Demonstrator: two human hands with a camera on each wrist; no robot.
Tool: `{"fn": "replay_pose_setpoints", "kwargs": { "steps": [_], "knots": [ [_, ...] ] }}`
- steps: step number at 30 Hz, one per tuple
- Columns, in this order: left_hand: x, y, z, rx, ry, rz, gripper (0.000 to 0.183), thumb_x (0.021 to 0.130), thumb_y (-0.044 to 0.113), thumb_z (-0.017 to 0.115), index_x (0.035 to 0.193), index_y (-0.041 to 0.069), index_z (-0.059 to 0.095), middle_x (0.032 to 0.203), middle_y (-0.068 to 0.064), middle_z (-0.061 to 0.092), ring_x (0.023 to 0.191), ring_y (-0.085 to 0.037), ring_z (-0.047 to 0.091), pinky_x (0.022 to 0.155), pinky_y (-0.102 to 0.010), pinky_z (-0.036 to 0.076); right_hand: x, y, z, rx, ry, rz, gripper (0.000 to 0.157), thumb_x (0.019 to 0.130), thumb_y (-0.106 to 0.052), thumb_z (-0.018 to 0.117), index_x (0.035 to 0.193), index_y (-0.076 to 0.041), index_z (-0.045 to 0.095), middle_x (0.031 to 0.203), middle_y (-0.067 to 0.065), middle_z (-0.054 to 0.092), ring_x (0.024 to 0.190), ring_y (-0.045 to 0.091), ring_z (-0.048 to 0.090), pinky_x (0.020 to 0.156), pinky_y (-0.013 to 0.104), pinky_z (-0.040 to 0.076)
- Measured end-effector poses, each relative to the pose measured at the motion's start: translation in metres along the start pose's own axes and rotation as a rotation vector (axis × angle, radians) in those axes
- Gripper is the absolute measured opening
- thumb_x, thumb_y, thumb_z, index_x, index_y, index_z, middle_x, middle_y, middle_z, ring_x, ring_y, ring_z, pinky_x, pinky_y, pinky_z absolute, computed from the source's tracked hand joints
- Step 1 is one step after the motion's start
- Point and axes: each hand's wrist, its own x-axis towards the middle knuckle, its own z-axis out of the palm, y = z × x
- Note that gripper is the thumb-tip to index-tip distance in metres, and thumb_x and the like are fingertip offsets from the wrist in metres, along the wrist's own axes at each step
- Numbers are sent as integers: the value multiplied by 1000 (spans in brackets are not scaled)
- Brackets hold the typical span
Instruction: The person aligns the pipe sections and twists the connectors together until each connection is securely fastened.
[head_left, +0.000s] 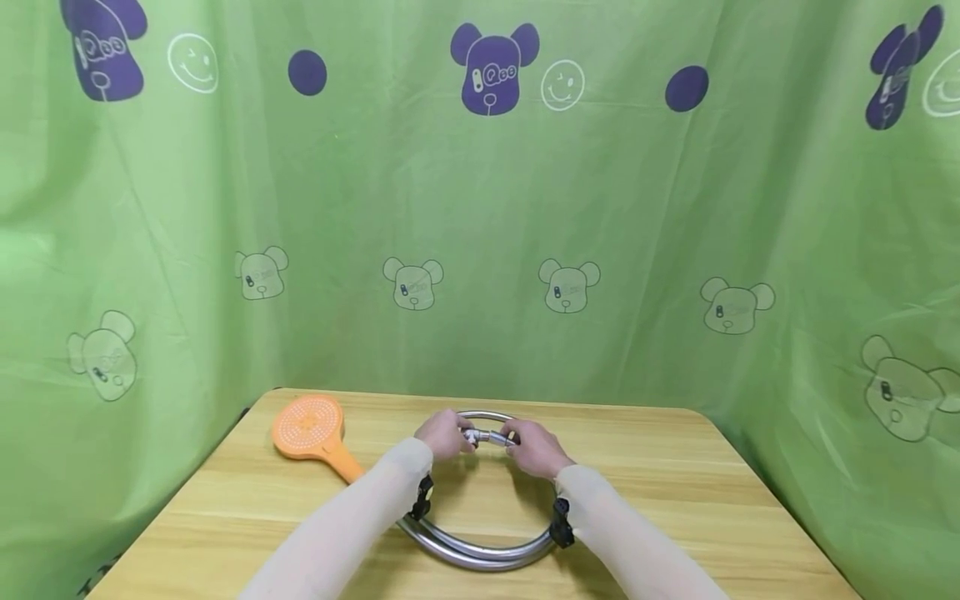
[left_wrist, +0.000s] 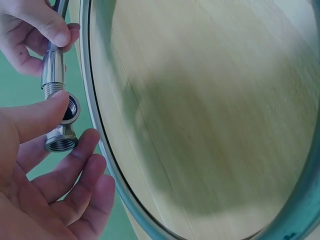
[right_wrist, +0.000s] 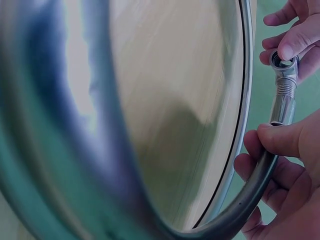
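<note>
A small chrome tee fitting (left_wrist: 62,132) with open threaded ports is pinched by my left hand (head_left: 444,435), thumb on one side. My right hand (head_left: 537,448) grips the end of a silver shower hose (right_wrist: 250,192) just behind its smooth metal connector (left_wrist: 53,70). Fitting and connector meet in line, and several bare threads (right_wrist: 286,88) show between them. The hose lies coiled in a big loop (head_left: 480,560) around and below both hands. An orange shower head (head_left: 307,427) rests at the table's left, its handle partly hidden by my left sleeve.
The wooden table (head_left: 675,500) has its far edge close behind the hose loop. A green curtain (head_left: 487,208) printed with bears hangs behind and along both sides. Black camera straps (head_left: 561,523) sit on the wrists, near the coil.
</note>
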Motion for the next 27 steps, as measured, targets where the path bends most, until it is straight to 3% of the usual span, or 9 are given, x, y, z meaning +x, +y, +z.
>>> {"fn": "replay_pose_setpoints", "kwargs": {
  "steps": [11, 18, 27],
  "knots": [
    [-3, 1, -4, -48, -32, 11, 25, 80, 6, 80, 104, 14, 78, 89, 0, 66, 79, -18, 53, 74, -34, 44, 2, -5, 2, 20, -9, -34, 20, 85, 2, 70, 100, -12, 70, 85, 2, 64, 78, 17, 57, 71, 37, 51],
    [-3, -1, -6, -39, -51, 44, 21, 80, 2, 79, 98, 12, 78, 83, 0, 67, 77, -17, 54, 76, -34, 46, 1, -7, 3, 39, -40, -18, 21, 87, 1, 68, 101, -14, 70, 85, 2, 63, 78, 17, 57, 71, 35, 50],
    [-4, -2, -7, -8, -57, 80, 21, 81, 1, 77, 100, 9, 78, 82, 0, 67, 75, -15, 52, 74, -31, 46, 6, -5, 6, 64, -41, -72, 23, 83, 5, 67, 101, -9, 71, 87, 6, 65, 79, 17, 57, 73, 37, 51]
  ]
}}
